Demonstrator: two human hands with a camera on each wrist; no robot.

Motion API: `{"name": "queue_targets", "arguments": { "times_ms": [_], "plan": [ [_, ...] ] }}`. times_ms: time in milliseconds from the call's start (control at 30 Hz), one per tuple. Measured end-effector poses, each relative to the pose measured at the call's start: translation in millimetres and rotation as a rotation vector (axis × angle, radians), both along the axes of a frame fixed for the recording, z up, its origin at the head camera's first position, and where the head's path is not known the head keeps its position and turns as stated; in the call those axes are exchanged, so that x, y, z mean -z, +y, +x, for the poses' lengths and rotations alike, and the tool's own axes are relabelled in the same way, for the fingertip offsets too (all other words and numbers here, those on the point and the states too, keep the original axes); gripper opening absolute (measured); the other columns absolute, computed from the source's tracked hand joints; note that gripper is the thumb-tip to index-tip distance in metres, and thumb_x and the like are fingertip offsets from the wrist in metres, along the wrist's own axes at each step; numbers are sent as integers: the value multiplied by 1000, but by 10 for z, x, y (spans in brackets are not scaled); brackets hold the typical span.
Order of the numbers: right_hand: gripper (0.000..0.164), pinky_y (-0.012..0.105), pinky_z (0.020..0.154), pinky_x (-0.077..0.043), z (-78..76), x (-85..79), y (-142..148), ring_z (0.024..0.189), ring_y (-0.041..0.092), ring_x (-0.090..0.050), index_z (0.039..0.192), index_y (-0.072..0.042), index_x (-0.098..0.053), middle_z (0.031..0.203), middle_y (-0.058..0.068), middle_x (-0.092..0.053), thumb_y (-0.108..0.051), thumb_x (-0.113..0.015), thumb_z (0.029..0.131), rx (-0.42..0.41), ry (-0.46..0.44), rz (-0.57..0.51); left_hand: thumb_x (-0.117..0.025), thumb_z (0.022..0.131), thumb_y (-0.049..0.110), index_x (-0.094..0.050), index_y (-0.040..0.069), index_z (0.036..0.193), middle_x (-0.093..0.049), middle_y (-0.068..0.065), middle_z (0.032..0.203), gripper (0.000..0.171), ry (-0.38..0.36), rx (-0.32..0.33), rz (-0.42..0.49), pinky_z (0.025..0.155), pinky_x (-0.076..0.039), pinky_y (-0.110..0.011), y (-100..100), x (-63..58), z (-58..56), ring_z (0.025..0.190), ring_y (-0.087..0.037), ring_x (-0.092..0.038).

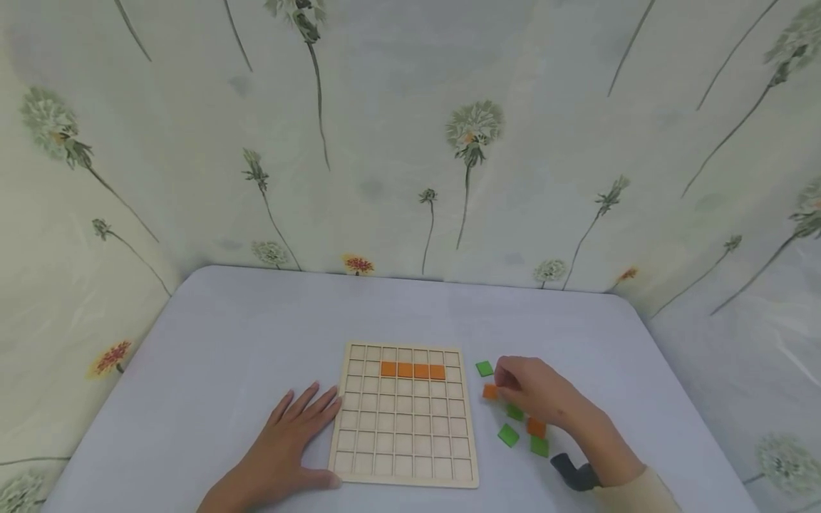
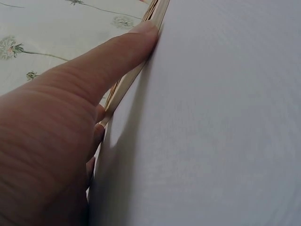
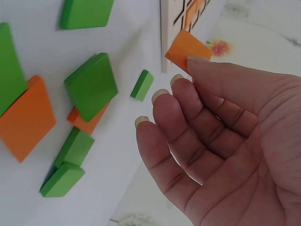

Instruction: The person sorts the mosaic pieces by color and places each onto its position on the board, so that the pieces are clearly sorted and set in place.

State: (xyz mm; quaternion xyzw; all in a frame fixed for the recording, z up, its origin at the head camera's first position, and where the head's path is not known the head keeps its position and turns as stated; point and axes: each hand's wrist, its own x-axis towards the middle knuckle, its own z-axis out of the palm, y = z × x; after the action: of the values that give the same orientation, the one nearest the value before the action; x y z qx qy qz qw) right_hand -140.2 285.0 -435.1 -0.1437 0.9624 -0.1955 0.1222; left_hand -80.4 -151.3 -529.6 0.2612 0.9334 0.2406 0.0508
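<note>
A light wooden grid board (image 1: 404, 445) lies on the table, with a row of several orange tiles (image 1: 421, 371) in its second row from the top. My left hand (image 1: 282, 445) rests along the board's left side, fingers spread; in the left wrist view the thumb (image 2: 115, 59) touches the board's edge (image 2: 127, 84). To the right of the board, my right hand (image 1: 539, 388) pinches an orange tile (image 3: 188, 49) between thumb and fingers, the other fingers loosely bent. Loose green tiles (image 3: 91, 87) and orange tiles (image 3: 30, 122) lie below this hand, some overlapping.
A dark curved object (image 1: 574, 472) lies beside the right wrist, partly hidden by it. One green tile (image 1: 484, 368) sits near the board's upper right side. Behind the white table (image 1: 256, 313) hangs a flower-patterned cloth (image 1: 385, 142).
</note>
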Motion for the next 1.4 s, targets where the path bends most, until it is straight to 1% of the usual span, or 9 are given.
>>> {"name": "queue_targets", "arguments": {
  "times_ms": [167, 233, 500, 667, 867, 1167, 1400],
  "plan": [
    [16, 26, 64, -51, -55, -4, -58, 73, 9, -53, 90, -18, -64, 79, -11, -59, -7, -74, 94, -83, 60, -30, -69, 74, 83, -36, 20, 165, -23, 9, 172, 115, -9, 3, -4, 128, 2, -52, 3, -28, 1, 161, -23, -7],
    [15, 26, 64, -51, -82, -2, -90, 73, 9, -54, 90, -18, -64, 80, -12, -59, -7, -74, 94, -97, 71, -36, -69, 74, 83, -36, 20, 165, -23, 9, 172, 115, -12, 2, -6, 127, 2, -53, 3, -35, 3, 161, -23, -7],
    [15, 29, 69, -52, -195, 2, -311, 76, 11, -55, 90, -20, -65, 81, -12, -60, -9, -74, 95, -78, 68, -20, -69, 75, 83, -35, 21, 165, -22, 10, 172, 114, -22, -2, -8, 128, 2, -53, 1, -31, 2, 161, -22, -6],
    [15, 30, 70, -52, -265, 70, -416, 77, 12, -55, 89, -20, -65, 81, -12, -60, -11, -75, 95, -95, 72, -22, -70, 75, 82, -35, 21, 165, -22, 9, 172, 115, -28, -3, -3, 127, 2, -54, 1, -39, -4, 161, -23, -6],
    [14, 31, 73, -53, -312, 124, -537, 79, 12, -56, 90, -21, -65, 83, -12, -61, -13, -76, 96, -81, 48, -5, -70, 74, 83, -36, 21, 165, -23, 9, 172, 115, -32, -5, -9, 127, 1, -54, 1, -38, -3, 161, -23, -7],
    [12, 31, 74, -54, -316, 175, -595, 79, 10, -56, 92, -19, -66, 85, -12, -62, -11, -75, 96, -132, 63, -21, -73, 74, 79, -35, 20, 165, -23, 9, 172, 114, -24, -4, 6, 127, 1, -53, 13, -56, 0, 161, -23, -6],
    [13, 31, 72, -53, -312, 215, -620, 78, 10, -56, 92, -20, -66, 84, -12, -61, -11, -74, 96, -135, 53, -26, -73, 75, 79, -39, 17, 163, -29, 4, 171, 113, 25, 4, 44, 127, -2, -54, 4, -54, 20, 160, -29, -14]
  ]
}}
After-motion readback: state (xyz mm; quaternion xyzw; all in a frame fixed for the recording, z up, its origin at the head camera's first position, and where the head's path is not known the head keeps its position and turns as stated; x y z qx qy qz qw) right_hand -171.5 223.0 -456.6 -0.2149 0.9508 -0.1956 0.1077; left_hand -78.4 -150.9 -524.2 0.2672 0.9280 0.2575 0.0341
